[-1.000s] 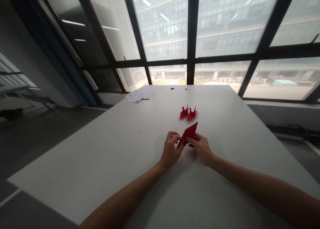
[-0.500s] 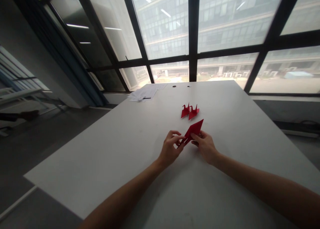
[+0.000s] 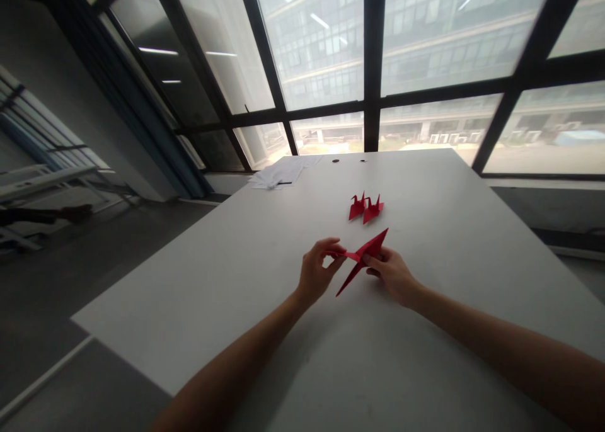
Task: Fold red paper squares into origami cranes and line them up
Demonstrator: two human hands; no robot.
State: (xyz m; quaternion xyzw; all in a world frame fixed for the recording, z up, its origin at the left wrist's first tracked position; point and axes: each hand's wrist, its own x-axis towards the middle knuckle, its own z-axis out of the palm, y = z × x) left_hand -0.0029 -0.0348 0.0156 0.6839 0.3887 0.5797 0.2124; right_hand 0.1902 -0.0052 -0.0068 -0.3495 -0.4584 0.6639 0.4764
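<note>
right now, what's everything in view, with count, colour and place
table: one, white, centre
paper birds: two, red, side by side on the table
folded paper: one, red, nearer than the birds
paper sheets: several, white, table's far left
thin strip: one, dark, at the sheets' near edge
small spots: two, dark, table's far end
windows: several, black-framed, ahead and left
building: one, pale grey, outside
curtain: one, blue, left
desk: at least one, pale, far left
floor: grey, around the table
forearms: two, entering from below
left hand: one, pinching the folded paper's thin point
right hand: one, holding the folded paper's body
</note>
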